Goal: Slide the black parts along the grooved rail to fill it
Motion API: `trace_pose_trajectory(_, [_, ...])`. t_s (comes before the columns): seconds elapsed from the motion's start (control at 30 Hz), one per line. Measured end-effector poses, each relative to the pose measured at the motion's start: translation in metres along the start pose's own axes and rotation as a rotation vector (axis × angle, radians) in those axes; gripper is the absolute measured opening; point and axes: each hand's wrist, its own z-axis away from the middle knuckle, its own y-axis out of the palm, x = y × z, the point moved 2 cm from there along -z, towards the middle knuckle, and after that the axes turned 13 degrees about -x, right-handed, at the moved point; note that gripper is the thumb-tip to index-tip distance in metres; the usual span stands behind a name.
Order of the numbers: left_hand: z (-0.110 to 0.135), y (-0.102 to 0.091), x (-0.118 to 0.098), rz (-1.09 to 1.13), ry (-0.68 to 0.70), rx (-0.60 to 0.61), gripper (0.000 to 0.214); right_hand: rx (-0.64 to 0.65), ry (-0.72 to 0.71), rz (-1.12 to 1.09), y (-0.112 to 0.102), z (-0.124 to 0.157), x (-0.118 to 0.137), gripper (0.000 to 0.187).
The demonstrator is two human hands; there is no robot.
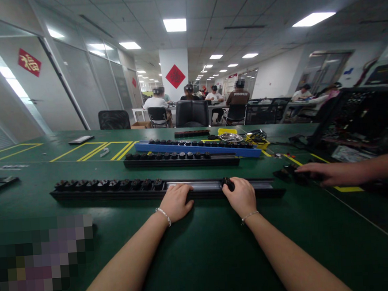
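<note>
A long black rail (203, 187) lies across the green table (204, 251) in front of me, its left half filled with several black round parts (110, 185). My left hand (176, 203) rests on the rail's near edge, fingers curled over it. My right hand (240, 197) is closed on one black round part (228, 183) sitting in the rail's empty stretch. Both wrists wear thin bracelets.
Behind lie a second black rail (181, 158) and a blue rail (197, 146), both carrying black parts. A co-worker's hand (318, 173) reaches in from the right onto loose black parts (287, 172). A metal bowl (230, 137) and chairs stand further back; people sit at distant tables.
</note>
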Motion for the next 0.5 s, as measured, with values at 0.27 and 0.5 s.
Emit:
trace_pose_trajectory(0.27, [0.0005,0.0004,0.0003,-0.012,0.017,-0.006,0.036,0.009,0.012,0.03,-0.0005,-0.0018,-0.0041,0.027])
trace_pose_trajectory(0.5, [0.0004,0.0004,0.0003,-0.009,0.012,0.004,0.036,-0.007,0.025,0.04,-0.0024,-0.0027,-0.007,0.027])
